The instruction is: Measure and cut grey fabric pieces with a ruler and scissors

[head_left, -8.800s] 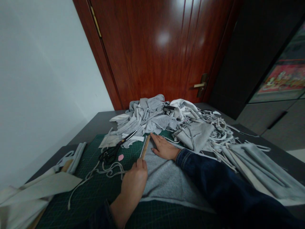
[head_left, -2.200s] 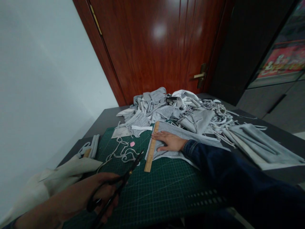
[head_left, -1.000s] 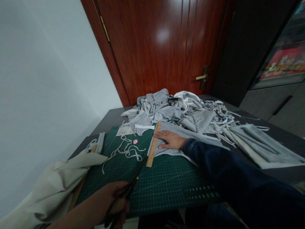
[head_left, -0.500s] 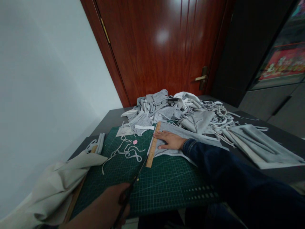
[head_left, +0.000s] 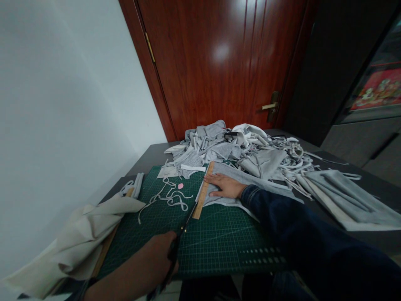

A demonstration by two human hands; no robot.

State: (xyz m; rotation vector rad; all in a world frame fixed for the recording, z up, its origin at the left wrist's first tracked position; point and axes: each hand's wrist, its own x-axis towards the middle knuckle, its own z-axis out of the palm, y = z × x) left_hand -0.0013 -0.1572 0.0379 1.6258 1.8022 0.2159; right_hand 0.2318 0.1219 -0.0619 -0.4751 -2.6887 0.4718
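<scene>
Head view, looking forward and down at a dark tabletop (head_left: pixel 147 156): we see a green cutting mat (head_left: pixel 213 246) in the lower centre of the frame. Our left hand (head_left: pixel 153 259), at bottom centre, has its fingers (head_left: pixel 166 246) closed around the handles of black-handled scissors (head_left: pixel 184 228), whose blades point up the mat and end just beside a wooden ruler (head_left: pixel 203 191). Our right hand (head_left: pixel 224 187), centre right, lies flat and open in a denim sleeve (head_left: pixel 282 225), its fingers (head_left: pixel 213 179) extended towards the ruler and resting on a piece of grey fleece fabric (head_left: pixel 216 200), which the ruler also crosses. Left of the ruler lie a tangled pale cord (head_left: pixel 171 196) and a pink chalk piece (head_left: pixel 181 185). A heap of grey and white scraps (head_left: pixel 213 142) rises at upper centre, folded grey strips (head_left: pixel 338 200) lie at right, and cream cloth (head_left: pixel 84 234) lies at lower left, below a red-brown door (head_left: pixel 219 62).
</scene>
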